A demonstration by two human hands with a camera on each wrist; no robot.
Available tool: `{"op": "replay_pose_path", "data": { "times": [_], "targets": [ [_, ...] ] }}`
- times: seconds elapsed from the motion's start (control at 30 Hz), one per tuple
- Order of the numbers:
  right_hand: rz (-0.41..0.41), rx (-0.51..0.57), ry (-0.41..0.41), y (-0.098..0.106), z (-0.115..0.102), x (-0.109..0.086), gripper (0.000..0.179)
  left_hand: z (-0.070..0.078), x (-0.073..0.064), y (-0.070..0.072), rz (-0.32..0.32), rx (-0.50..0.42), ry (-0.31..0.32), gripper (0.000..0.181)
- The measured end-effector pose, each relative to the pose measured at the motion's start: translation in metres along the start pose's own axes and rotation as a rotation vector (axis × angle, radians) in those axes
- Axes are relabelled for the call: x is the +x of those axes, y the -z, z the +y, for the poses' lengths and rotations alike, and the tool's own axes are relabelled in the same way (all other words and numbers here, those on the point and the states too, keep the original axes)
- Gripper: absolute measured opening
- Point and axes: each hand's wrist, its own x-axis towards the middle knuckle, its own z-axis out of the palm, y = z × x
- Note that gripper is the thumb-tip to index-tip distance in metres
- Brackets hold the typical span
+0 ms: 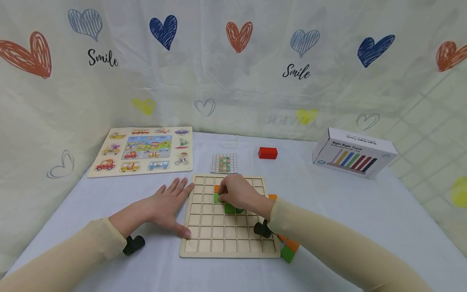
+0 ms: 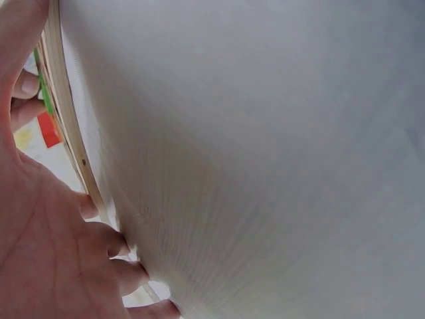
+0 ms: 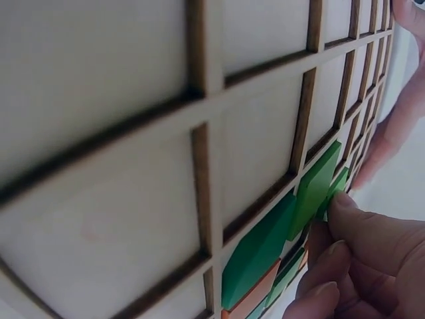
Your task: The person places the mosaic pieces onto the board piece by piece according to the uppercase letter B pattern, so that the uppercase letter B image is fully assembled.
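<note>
A wooden grid board (image 1: 208,245) lies on the white table, with green tiles (image 1: 230,208) and an orange tile (image 1: 217,189) set in its upper middle cells. My right hand (image 1: 238,192) reaches over them and pinches a green tile (image 3: 340,181) between thumb and forefinger, at a cell just below the orange one. Part of the pattern is hidden under that hand. My left hand (image 1: 166,207) lies with fingers spread along the board's left edge, its thumb and forefinger touching the frame. Just behind the board is a small pattern card (image 1: 224,163) with green and orange squares.
Loose orange and green tiles (image 1: 288,254) lie off the board's lower right corner, and an orange one (image 1: 272,196) at its right edge. Further back are a red block (image 1: 268,153), a white toy box (image 1: 354,153) and a vehicle picture puzzle (image 1: 140,152).
</note>
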Motion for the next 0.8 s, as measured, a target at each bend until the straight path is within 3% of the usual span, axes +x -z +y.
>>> {"op": "replay_pose_path", "data": {
  "times": [0.33, 0.5, 0.63, 0.8],
  "targets": [
    [0.003, 0.009, 0.046, 0.004, 0.001, -0.004, 0.002, 0.001, 0.000, -0.001, 0.001, -0.010, -0.001, 0.138],
    [0.026, 0.031, 0.032, 0.019, 0.006, -0.012, 0.005, 0.001, -0.001, -0.002, 0.003, -0.019, -0.006, 0.138],
    [0.068, 0.030, 0.011, 0.039, 0.024, -0.023, 0.008, 0.001, -0.001, -0.001, 0.003, -0.013, -0.006, 0.138],
    [0.090, 0.031, -0.073, 0.056, 0.064, -0.042, 0.012, 0.000, -0.001, 0.000, -0.001, 0.001, -0.002, 0.139]
  ]
}}
